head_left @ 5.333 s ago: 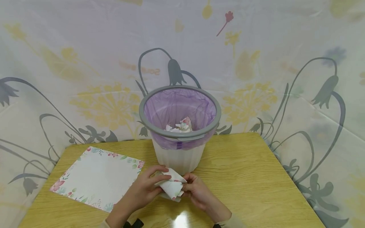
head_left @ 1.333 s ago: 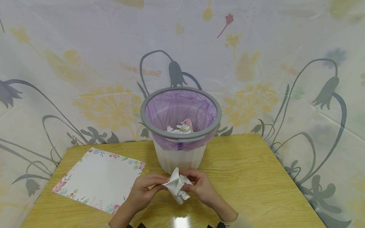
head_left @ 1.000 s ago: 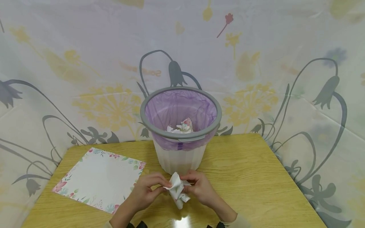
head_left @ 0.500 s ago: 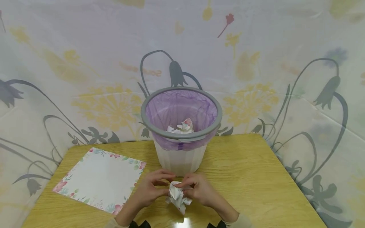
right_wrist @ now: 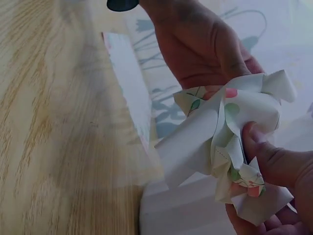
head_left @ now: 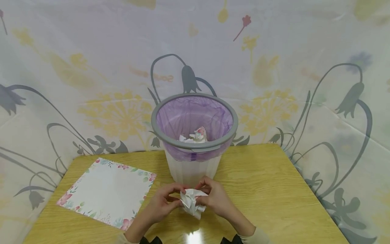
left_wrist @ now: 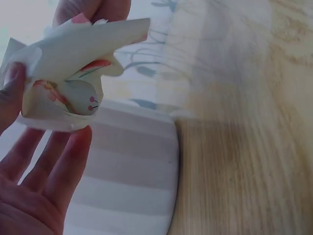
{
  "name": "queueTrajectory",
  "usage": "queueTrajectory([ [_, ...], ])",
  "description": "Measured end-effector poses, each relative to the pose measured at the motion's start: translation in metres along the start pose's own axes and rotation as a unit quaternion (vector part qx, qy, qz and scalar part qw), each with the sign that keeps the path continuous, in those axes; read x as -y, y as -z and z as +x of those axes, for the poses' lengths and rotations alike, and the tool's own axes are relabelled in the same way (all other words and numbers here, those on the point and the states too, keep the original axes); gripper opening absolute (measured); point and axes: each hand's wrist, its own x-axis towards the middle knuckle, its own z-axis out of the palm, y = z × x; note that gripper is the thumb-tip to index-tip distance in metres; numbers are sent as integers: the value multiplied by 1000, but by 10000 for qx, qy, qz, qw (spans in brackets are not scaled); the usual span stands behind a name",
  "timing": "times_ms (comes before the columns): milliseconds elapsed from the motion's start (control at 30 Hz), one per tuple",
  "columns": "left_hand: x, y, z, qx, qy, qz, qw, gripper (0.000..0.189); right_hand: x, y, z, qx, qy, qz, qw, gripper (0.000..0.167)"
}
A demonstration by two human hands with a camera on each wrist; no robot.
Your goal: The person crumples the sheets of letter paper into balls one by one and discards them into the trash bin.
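Left hand (head_left: 161, 204) and right hand (head_left: 218, 200), fingers curled, pinch crumpled white flower-printed paper (head_left: 191, 201). Grey-rimmed white bin (head_left: 195, 171) stands just beyond; flat white flower-bordered sheet (head_left: 108, 191) lies left.

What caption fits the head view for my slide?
Two hands hold crumpled paper in front of a purple-lined bin, a flat floral-bordered sheet lying to the left.

1. Your bench (head_left: 268, 193) has a yellowish wood-grain top, with a bright reflection (head_left: 194, 237) close to you.
2. On your left, a flower-bordered paper sheet (head_left: 106, 193) lies flat and slanted.
3. Toward the far middle, a grey-rimmed white bin (head_left: 193, 171) stands upright on the bench, near the sheet's right side.
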Motion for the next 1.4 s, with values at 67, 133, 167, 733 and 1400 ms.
queueTrajectory([
  [67, 0, -2, 0, -166, -16, 97, 9998, 22, -1, 0, 0, -79, -13, -45, 10000, 27],
  [133, -1, -5, -1, -309, -67, 162, 9994, 23, -1, 0, 0, -176, 39, -182, 9997, 24],
  [167, -1, -6, -1, -374, -112, 194, 9990, 24, -1, 0, -1, -226, 87, -261, 9994, 22],
  [733, -5, -1, 4, -889, -194, -375, 9951, 25, 0, 3, -2, 217, 1068, 35, 9940, 31],
  [1400, -7, -1, 1, -1709, 869, -1890, 9631, 19, 5, 11, -9, 1494, 2550, 325, 9548, 90],
])
